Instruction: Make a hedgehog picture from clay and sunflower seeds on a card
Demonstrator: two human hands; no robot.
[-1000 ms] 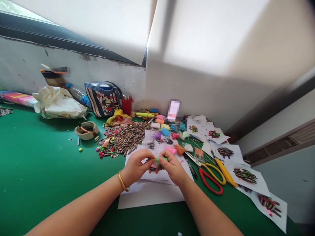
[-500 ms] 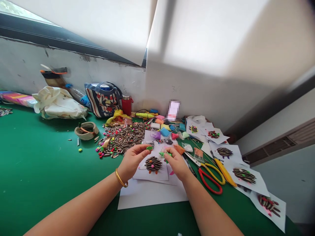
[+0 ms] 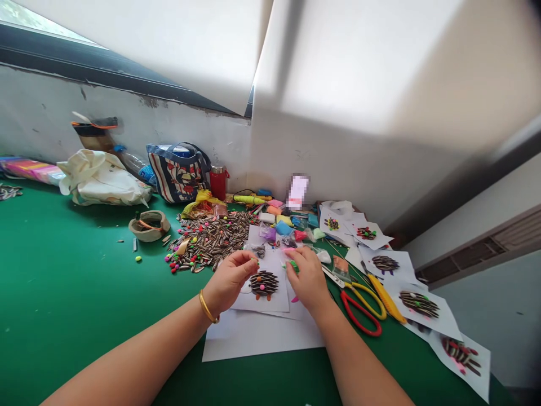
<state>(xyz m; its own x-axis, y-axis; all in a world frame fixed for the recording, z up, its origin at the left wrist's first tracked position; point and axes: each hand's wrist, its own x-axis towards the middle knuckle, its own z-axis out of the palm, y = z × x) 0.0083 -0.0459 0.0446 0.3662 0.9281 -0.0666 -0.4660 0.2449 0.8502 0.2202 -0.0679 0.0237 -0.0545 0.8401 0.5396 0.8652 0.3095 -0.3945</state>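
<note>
Seemingly you're portioning, your left hand [image 3: 229, 280] pinching a small green clay-like bit [image 3: 257, 263], your right hand [image 3: 311, 279] holding a larger green clay-like lump [image 3: 295, 267], so next likely calls for gentle fingertip rolling.

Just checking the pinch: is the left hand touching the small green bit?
Touching: the head view shows the left hand pinching the green bit at its fingertips.

Slim gold bangle [image 3: 205, 308] around the left wrist [image 3: 214, 303], bare forearms [image 3: 143, 352]
</note>
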